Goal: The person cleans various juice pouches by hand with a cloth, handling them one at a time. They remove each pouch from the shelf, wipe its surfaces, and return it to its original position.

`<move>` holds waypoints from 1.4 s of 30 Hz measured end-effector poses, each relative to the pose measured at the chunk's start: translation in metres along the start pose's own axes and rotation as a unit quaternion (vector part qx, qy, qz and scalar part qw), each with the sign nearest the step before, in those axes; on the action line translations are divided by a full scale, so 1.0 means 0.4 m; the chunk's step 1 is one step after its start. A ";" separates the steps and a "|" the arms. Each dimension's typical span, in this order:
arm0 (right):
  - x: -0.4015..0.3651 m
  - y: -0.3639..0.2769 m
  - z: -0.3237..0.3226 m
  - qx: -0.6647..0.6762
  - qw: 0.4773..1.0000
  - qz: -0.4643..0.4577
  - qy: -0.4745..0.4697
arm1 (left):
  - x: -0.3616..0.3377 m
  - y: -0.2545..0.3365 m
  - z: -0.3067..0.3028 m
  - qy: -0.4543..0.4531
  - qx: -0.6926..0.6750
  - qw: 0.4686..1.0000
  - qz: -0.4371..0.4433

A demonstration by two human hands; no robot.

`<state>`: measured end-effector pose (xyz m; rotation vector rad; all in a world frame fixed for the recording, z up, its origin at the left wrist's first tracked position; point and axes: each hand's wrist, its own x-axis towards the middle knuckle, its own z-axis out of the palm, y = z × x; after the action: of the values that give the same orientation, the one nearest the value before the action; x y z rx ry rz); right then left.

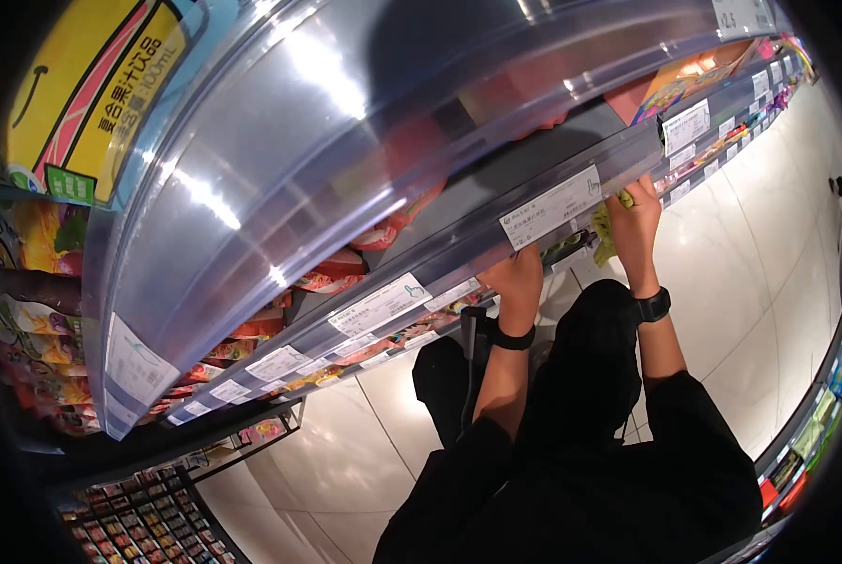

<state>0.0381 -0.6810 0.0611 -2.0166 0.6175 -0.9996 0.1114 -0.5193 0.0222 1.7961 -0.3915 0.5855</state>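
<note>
We work beneath a shop shelf [496,188].
Our left hand [518,274] meets a white price label [551,208], its grip impossible to tell; rightward, a green packet [603,238] sits in our right hand [636,226], fingers curled round it, best held lightly.

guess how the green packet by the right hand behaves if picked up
The green packet looks crinkled, so it probably bends easily. Its visible part is smaller than the right hand, so it's likely light. Its uneven outline suggests it would hardly roll.
</note>
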 end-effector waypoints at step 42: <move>-0.751 -0.695 0.006 0.194 0.888 0.114 -0.402 | -0.043 0.470 -1.258 -0.143 -0.432 0.876 0.162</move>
<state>-0.1103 -0.3117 0.1564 -1.7286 0.1648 -0.0741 -0.1005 -0.0946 0.2748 0.9388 -0.9969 0.2807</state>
